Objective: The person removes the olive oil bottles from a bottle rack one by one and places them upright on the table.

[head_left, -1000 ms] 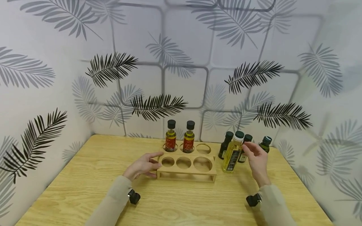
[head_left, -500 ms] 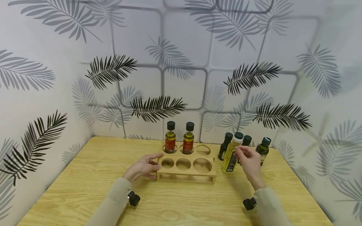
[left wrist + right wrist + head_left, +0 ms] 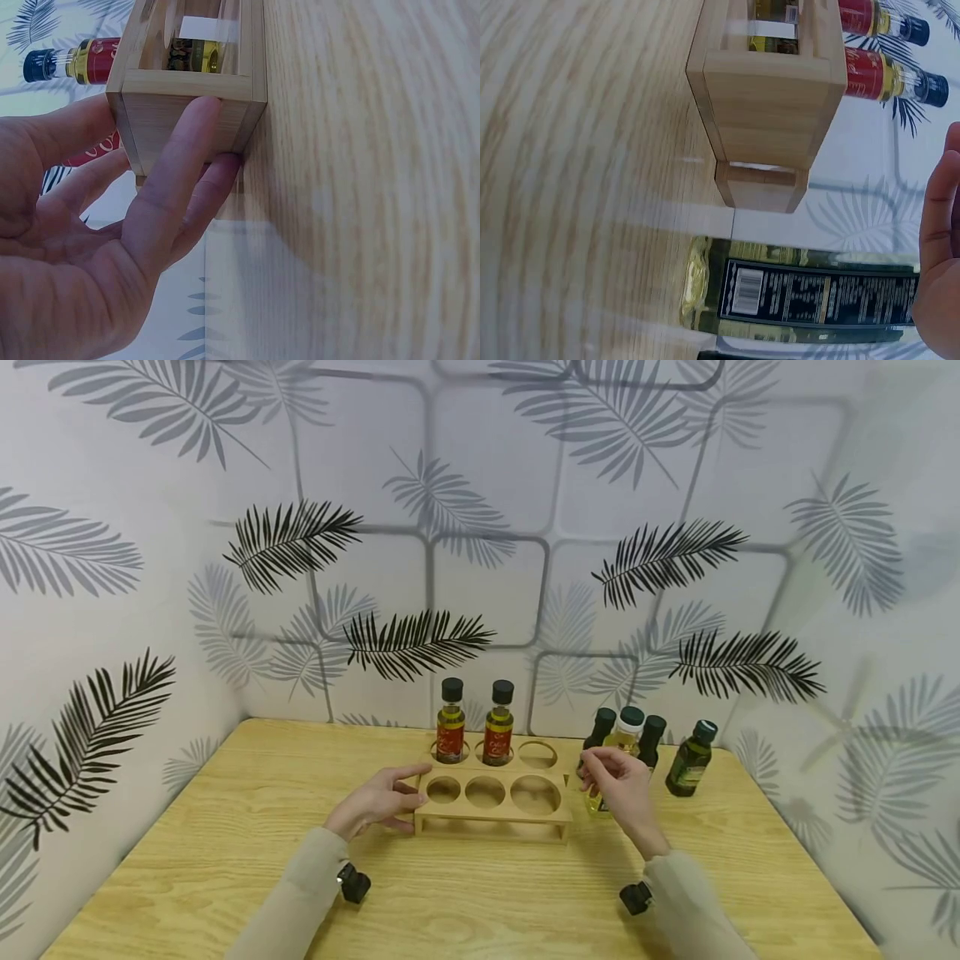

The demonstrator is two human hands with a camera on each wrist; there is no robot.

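A light wooden two-row bottle rack (image 3: 491,810) with round holes stands on the table. Two small red-label oil bottles, a left one (image 3: 450,742) and a right one (image 3: 498,742), sit upright in its back row. My left hand (image 3: 382,802) rests its fingertips against the rack's left end. Hovering right of the rack, my right hand (image 3: 618,789) has loosely bent fingers and grips nothing. Behind it, a tall yellow oil bottle (image 3: 817,292) with a dark label and dark cap stands upright, partly hidden in the head view.
Two dark bottles, a left one (image 3: 603,727) and a right one (image 3: 651,739), flank the yellow bottle from behind. A dark green bottle (image 3: 688,764) stands farther right. The wooden table (image 3: 480,893) meets a leaf-patterned wall (image 3: 480,577) at the back.
My right hand has moved left from beside the dark green bottle, past the yellow oil bottle toward the rack, uncovering the green bottle. My left hand has stayed at the rack's end.
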